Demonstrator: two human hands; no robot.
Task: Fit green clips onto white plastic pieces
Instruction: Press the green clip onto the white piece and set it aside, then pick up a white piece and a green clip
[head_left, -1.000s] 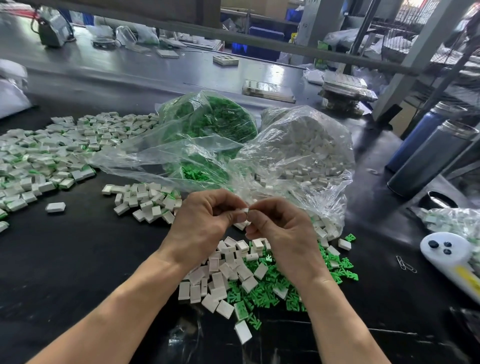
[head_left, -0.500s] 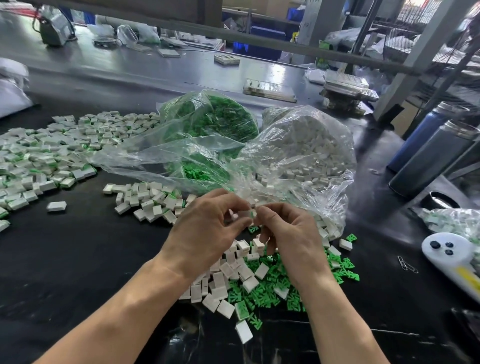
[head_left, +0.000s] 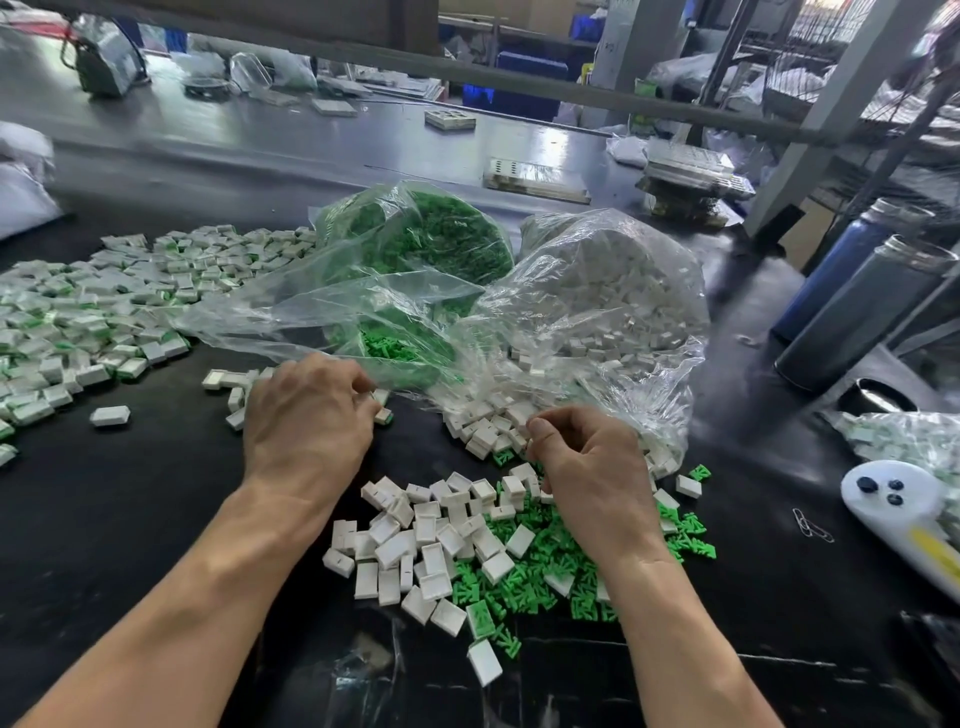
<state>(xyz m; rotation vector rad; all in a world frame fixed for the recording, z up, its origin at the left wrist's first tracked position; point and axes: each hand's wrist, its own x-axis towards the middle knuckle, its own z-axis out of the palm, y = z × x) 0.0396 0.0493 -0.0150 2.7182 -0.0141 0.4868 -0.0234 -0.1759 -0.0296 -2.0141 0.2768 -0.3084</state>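
Over the black worktable (head_left: 130, 519) your hands had parted: your left hand (head_left: 306, 421) curled down onto assembled white plastic pieces (head_left: 383, 414); your right hand (head_left: 587, 467) pinched above loose green clips (head_left: 535, 587), its contents hidden.

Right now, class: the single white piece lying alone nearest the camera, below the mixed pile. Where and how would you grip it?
Pinch the white piece across its two long sides, coming from above. It lies flat on the black table, with free space along both long sides.
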